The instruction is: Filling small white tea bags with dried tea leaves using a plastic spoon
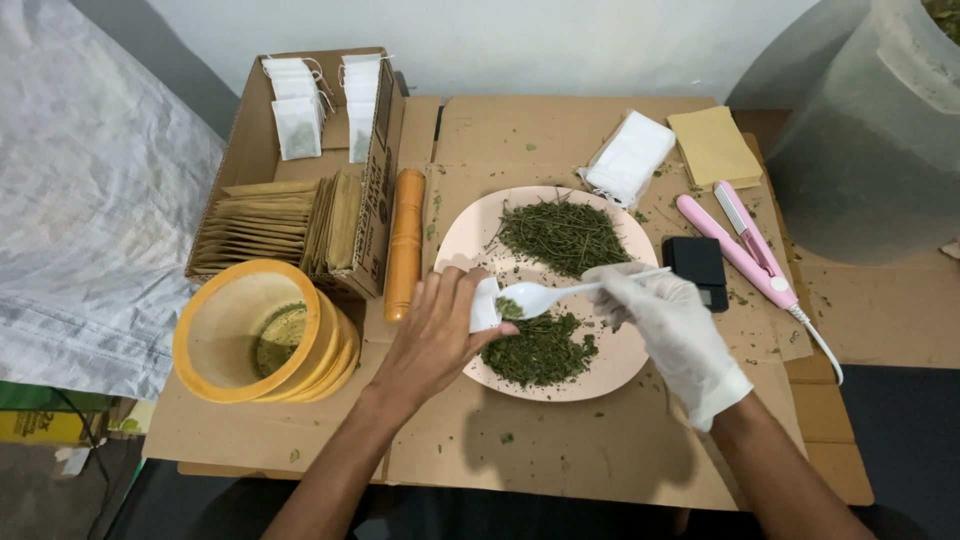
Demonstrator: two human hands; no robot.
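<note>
Seated at a cardboard-covered surface (pixel 560 440), I fill a small white filter bag (pixel 485 305) with dried green herb. My bare left hand (pixel 435 335) has its fingers closed on the bag, holding it at the near left rim of the pale pink plate (pixel 470 235). My gloved right hand (pixel 670 320) grips the handle of a white plastic spoon (pixel 545 297), fingers wrapped round it, the bowl loaded with herb and touching the bag's mouth. Two heaps of cut herb (pixel 562 235) lie on the plate, one far, one near. By my reading, this is the filling step; the next move calls for tipping the spoon steadily into the opening while the left fingers keep it spread, so nothing spills. Beside the plate lie a pink handheld sealer (pixel 745 250), a small black scale (pixel 698 268), a stack of empty white bags (pixel 630 155) and tan envelopes (pixel 712 145). To my left stand nested yellow bowls (pixel 250 335), an orange cylinder (pixel 405 240) and a carton (pixel 375 215) of filled packets.
</note>
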